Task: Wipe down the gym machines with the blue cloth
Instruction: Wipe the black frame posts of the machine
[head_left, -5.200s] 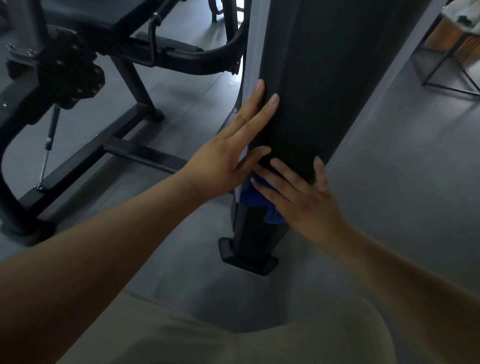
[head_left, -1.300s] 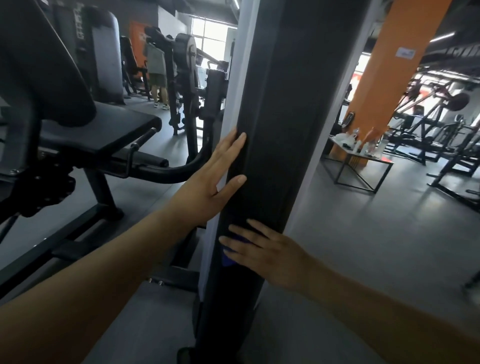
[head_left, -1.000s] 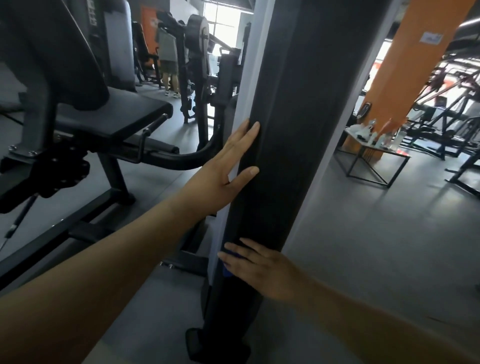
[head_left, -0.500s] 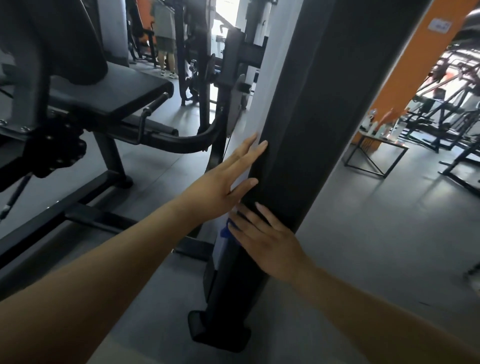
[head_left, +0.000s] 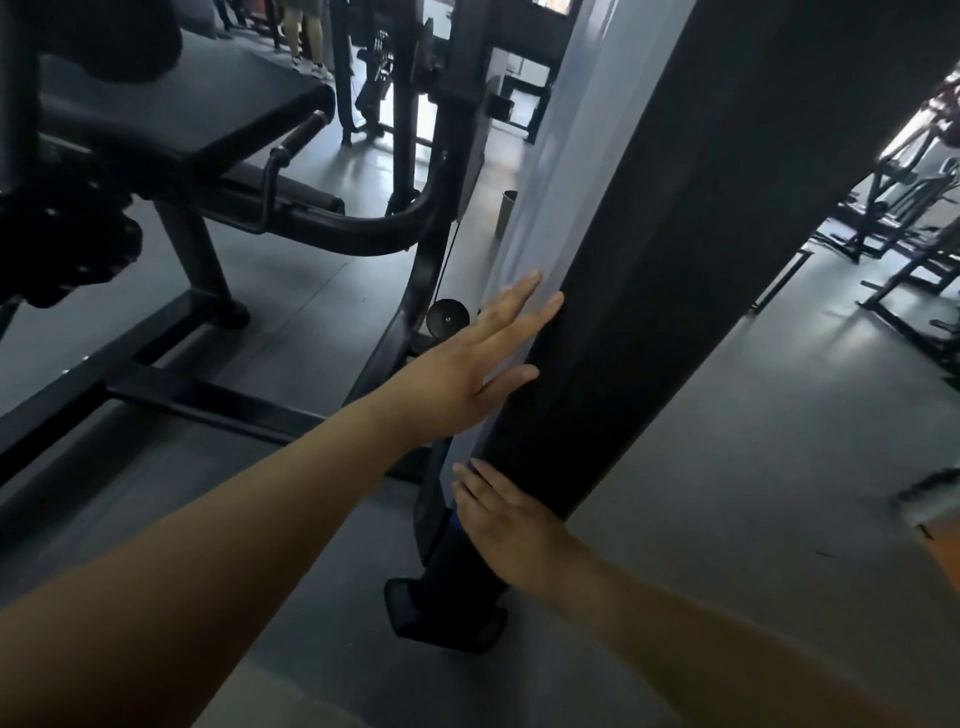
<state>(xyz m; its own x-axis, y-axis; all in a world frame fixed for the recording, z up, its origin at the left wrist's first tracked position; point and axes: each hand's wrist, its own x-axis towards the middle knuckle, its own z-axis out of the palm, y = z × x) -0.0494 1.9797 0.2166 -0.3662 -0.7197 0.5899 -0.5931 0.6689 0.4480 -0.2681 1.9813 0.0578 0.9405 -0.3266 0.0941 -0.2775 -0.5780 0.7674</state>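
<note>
Blue cloth (head_left: 456, 517) under right hand (head_left: 514, 535) low on black column (head_left: 649, 312), left hand (head_left: 462, 379) at its edge, both grips spread flat

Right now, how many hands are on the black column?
2. The left hand lies flat on the black column, higher up; the right hand, lower, presses the blue cloth to it. The cloth is mostly hidden.

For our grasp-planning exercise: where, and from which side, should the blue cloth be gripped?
Pinch the blue cloth at its exposed edge left of the right hand, coming from the left; the rest lies hidden, pressed flat against the dark column.
</note>
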